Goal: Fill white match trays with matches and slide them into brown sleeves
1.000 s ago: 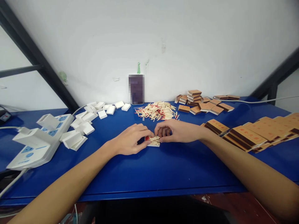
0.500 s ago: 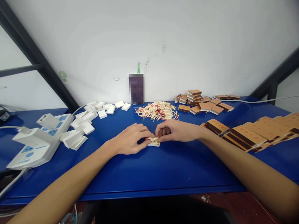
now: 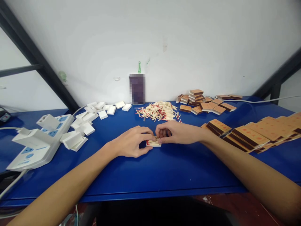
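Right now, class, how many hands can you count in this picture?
2: the left hand at the left end of the white tray of matches, the right hand at its right end. No others show.

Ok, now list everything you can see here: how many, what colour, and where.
Match tray: one, white, centre.
Matches inside it: several, pale with red heads.
Loose matches: one pile, pale and red, beyond the tray.
Other trays: many overlapping, white, left.
Matchbox covers: many overlapping, tan with dark strips, right.
Power strip: one, white and blue, left.
Adapters: two, white, on the power strip.
Cables: several, white, left and back right.
Device: one, dark, left edge.
Wall: one, pale grey, behind.
Panel: one, dark, pixelated, against the wall.
Frame bars: several, black, both sides.
Table: one, blue, across the middle.
Floor: one, reddish, bottom.
Left hand: one, bare, left of centre.
Right hand: one, bare, right of centre.
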{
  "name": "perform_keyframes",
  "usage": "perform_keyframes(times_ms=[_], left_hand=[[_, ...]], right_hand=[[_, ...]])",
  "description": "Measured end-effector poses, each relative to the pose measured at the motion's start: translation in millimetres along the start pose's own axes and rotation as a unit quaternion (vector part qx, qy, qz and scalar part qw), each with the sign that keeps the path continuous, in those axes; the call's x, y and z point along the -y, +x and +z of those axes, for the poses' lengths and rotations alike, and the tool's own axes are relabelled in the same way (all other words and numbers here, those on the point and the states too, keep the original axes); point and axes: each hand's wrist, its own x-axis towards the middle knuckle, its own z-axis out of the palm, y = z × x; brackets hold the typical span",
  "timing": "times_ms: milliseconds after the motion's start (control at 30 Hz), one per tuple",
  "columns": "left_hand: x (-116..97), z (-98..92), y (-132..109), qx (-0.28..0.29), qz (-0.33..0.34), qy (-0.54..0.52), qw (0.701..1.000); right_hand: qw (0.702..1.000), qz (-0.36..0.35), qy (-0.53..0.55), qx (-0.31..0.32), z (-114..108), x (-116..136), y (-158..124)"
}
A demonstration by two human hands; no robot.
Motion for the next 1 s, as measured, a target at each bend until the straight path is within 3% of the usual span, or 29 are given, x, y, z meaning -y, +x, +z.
perform_keyframes(times_ms=[600,700,833,1000], left_hand=[[2.4,-1.2,1.4,-0.008,-0.04,-0.058,0.998],[5.9,-1.6,0.9,-0.018,-0.056,-0.041,0.997],[10.0,-2.5,0.0,-0.024,-0.053,-0.05,0.997],[14.8,-5.3,-1.8,-0.02,-0.072,-0.04,0.996]], right_hand=[[1.0,0.0,-0.016,-0.008,5.5,1.3,1.2],[0.996,0.01,-0.077,-0.046,-1.6,4.1,-0.6],[0.967,0.058,-0.211,-0.133,-22.8,11.1,-17.7],[0.95,0.126,-0.258,-0.125,-32.2,0.1,-59.0]])
